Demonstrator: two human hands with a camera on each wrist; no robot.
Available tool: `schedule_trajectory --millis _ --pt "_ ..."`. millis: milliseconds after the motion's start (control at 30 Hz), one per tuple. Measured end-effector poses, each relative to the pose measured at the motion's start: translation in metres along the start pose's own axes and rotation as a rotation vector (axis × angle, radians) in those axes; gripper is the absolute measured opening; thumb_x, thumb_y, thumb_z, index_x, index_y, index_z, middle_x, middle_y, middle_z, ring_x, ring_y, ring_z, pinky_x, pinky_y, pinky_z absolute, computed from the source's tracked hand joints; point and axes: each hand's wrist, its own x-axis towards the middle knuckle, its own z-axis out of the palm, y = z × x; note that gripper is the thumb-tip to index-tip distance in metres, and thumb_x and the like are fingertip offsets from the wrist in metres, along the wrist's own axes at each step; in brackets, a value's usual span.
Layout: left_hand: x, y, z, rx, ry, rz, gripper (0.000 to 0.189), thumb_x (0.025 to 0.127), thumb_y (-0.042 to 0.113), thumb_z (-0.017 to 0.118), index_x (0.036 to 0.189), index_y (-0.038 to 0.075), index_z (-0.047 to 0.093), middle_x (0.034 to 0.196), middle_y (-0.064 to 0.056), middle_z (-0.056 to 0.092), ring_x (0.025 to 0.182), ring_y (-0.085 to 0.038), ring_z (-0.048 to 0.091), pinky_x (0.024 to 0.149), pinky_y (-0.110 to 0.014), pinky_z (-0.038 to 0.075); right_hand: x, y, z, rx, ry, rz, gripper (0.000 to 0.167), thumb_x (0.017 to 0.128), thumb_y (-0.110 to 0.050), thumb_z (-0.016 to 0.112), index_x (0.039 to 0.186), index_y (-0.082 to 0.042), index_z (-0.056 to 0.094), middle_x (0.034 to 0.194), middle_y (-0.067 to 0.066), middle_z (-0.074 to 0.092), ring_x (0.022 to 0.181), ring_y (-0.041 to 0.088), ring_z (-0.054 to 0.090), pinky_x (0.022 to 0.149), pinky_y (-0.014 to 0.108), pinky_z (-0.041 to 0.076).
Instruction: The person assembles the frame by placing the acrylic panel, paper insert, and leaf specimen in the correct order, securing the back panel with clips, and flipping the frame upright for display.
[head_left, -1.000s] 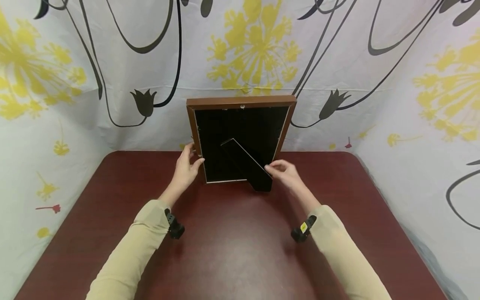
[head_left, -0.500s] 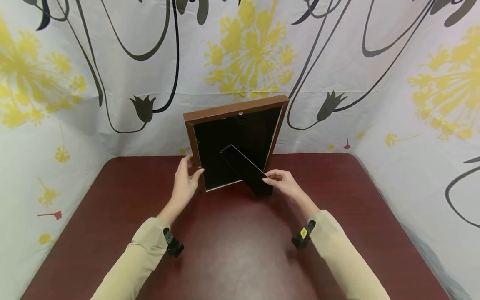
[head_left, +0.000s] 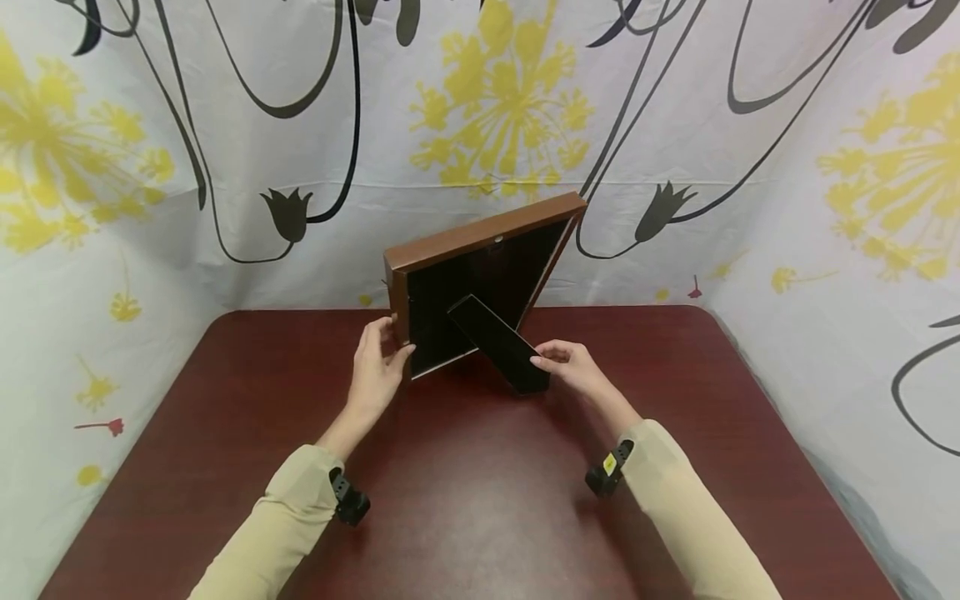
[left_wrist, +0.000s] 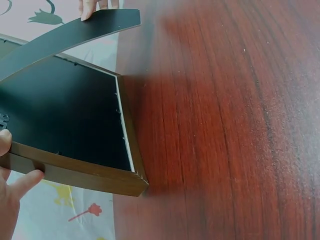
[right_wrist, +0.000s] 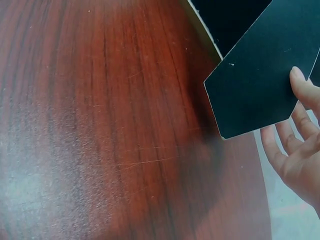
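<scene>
A brown picture frame (head_left: 487,231) with a black back stands turned and tilted near the far edge of the table, its back towards me. My left hand (head_left: 377,367) grips its left side near the bottom, thumb on the back edge and fingers round the outer side. From the back a black easel stand (head_left: 501,344) is swung out to the right. The lower edge of that stand is pinched between thumb and fingers of my right hand (head_left: 573,367). In the right wrist view the thumb lies on the stand (right_wrist: 260,82). The front of the picture frame is hidden.
A dark red wood-grain table (head_left: 480,500) lies under both hands. White cloth (head_left: 480,150) printed with yellow flowers and grey stems hangs behind and at both sides, close behind the picture frame.
The picture frame has turned, its left side coming nearer me and its right side going back. Its top leans more steeply. Both hands keep their hold on the picture frame and its stand.
</scene>
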Motion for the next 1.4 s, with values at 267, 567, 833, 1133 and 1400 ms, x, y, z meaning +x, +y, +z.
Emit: schedule_trajectory --millis 267,567,833,1133,1400 --pt "-0.008 -0.004 0.001 0.045 -0.04 0.135 0.039 0.086 0.007 0.059 0.122 -0.003 0.045 0.116 -0.02 0.048 0.105 -0.031 0.055 0.084 -0.036 0.055 -0.008 0.011 0.0 0.084 -0.079 0.039 0.029 0.085 -0.017 0.064 0.106 0.003 0.061 0.083 -0.005 0.062 0.075 0.013 0.061 0.074 0.037 0.055" --pt "-0.008 -0.003 0.002 0.026 -0.056 0.169 0.036 0.086 0.008 0.06 0.118 -0.001 0.048 0.111 -0.018 0.05 0.101 -0.027 0.057 0.08 -0.032 0.056 -0.012 0.024 0.0 0.165 -0.048 0.055 0.031 0.082 -0.017 0.068 0.104 0.004 0.061 0.081 -0.011 0.065 0.077 0.004 0.06 0.074 0.027 0.055" --pt "-0.009 -0.002 0.001 -0.017 -0.047 0.154 0.034 0.083 0.007 0.064 0.113 -0.004 0.049 0.106 -0.017 0.051 0.101 -0.027 0.056 0.078 -0.031 0.057 -0.013 0.024 -0.004 0.16 -0.055 0.052 0.03 0.082 -0.018 0.068 0.104 0.002 0.062 0.079 -0.015 0.064 0.077 0.006 0.061 0.075 0.029 0.055" --pt "-0.01 -0.003 0.0 -0.059 -0.044 0.113 0.034 0.082 0.008 0.067 0.109 -0.004 0.051 0.105 -0.017 0.052 0.102 -0.028 0.056 0.079 -0.037 0.056 -0.015 0.025 -0.007 0.143 -0.096 0.064 0.037 0.085 -0.018 0.065 0.113 0.004 0.057 0.086 -0.008 0.063 0.08 0.005 0.06 0.079 0.038 0.055" --pt "-0.015 -0.014 -0.008 0.105 -0.12 0.03 0.044 0.082 0.014 0.068 0.118 -0.001 0.048 0.114 -0.017 0.05 0.109 -0.032 0.054 0.088 -0.044 0.052 -0.015 0.03 -0.01 0.2 -0.058 0.093 0.045 0.085 -0.02 0.065 0.12 0.004 0.053 0.097 -0.003 0.064 0.086 0.002 0.061 0.083 0.032 0.055"
